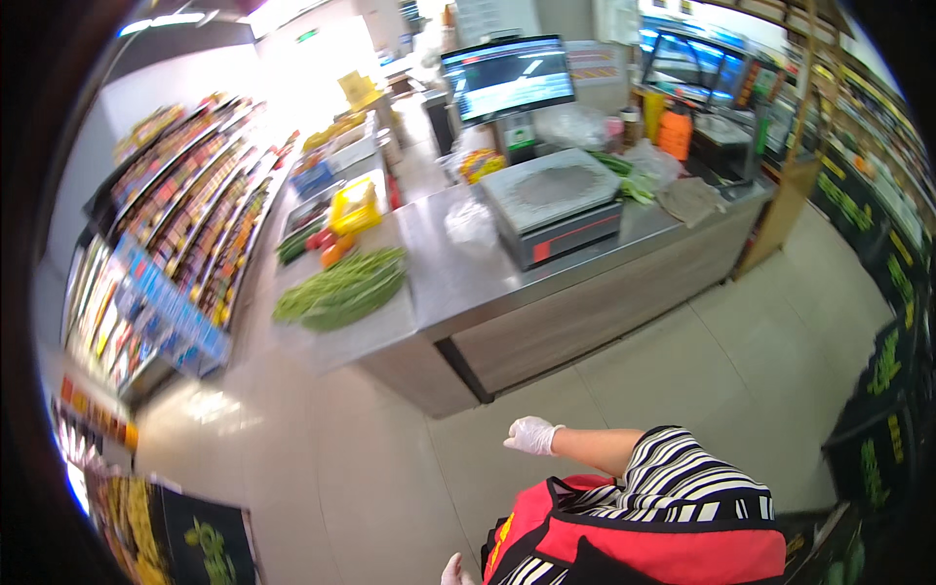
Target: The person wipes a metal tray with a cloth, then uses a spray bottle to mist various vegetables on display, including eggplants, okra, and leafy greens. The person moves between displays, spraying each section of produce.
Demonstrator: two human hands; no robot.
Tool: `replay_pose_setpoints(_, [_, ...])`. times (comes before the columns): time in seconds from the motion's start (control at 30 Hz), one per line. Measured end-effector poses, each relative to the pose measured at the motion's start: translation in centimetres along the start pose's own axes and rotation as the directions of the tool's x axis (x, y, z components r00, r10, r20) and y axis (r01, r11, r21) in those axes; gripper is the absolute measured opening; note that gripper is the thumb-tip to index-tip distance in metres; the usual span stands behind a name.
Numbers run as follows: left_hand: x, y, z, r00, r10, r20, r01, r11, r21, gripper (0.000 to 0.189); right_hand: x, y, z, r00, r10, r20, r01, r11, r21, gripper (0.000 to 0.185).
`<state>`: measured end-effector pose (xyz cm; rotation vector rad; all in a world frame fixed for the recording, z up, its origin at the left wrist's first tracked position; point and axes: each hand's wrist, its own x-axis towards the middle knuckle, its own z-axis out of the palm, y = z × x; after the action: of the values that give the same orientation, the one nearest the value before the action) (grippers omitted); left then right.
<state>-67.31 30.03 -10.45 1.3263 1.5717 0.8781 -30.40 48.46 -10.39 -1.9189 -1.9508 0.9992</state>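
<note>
My right hand (534, 436), in a thin white glove, is held out above the floor with its fingers curled in and nothing visible in it. At the bottom edge only part of my left hand (455, 572) shows, also gloved; its fingers are mostly cut off. Both hands are apart from the steel-topped counter (468, 274). On that counter stand a flat-topped scale (556, 186), a crumpled clear plastic bag (470, 221) and a monitor (510, 77). Long green beans (344, 285), tomatoes (333, 252), cucumbers (294, 246) and a yellow basket (356, 205) lie at its left end.
Stocked shelves (197, 197) rise at the left. A grey cloth (691, 201), leafy greens (636, 186) and an orange bottle (674, 134) are at the counter's right. Dark-fronted produce stands (877, 409) line the right edge; another (205, 537) is at lower left. Tiled floor (351, 453) lies between.
</note>
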Motion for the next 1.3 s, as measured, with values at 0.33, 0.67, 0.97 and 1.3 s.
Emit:
replay_pose_setpoints(0.33, [22.5, -0.3, 5.6, 0.894, -0.04, 0.447, 0.067, 0.997, -0.046, 0.021, -2.1, 8.6, -7.7, 0.873, 0.464, -0.153, -0.351, 0.814, 0.463, 0.023])
replay_pose_setpoints(0.67, [38.7, 20.2, 26.2, 0.228, 0.319, 0.92, -0.817, 0.576, 0.002, 0.02, -14.6, 18.2, -6.4, 0.295, 0.893, -0.339, -0.76, 0.435, 0.483, 0.041])
replay_pose_setpoints(0.97, [30.8, 34.5, 51.3, 0.086, 0.255, 0.963, -0.713, 0.691, -0.119, 0.023, -26.2, 35.3, -5.8, 0.19, 0.962, -0.194, -0.75, 0.27, 0.604, 0.033])
replay_pose_setpoints(1.3, [23.7, 46.3, 75.3, -0.07, 0.339, 0.938, -0.639, 0.707, -0.303, 0.027, -25.1, 50.3, -34.0, 0.36, 0.849, -0.385, -0.437, 0.519, 0.735, 0.032])
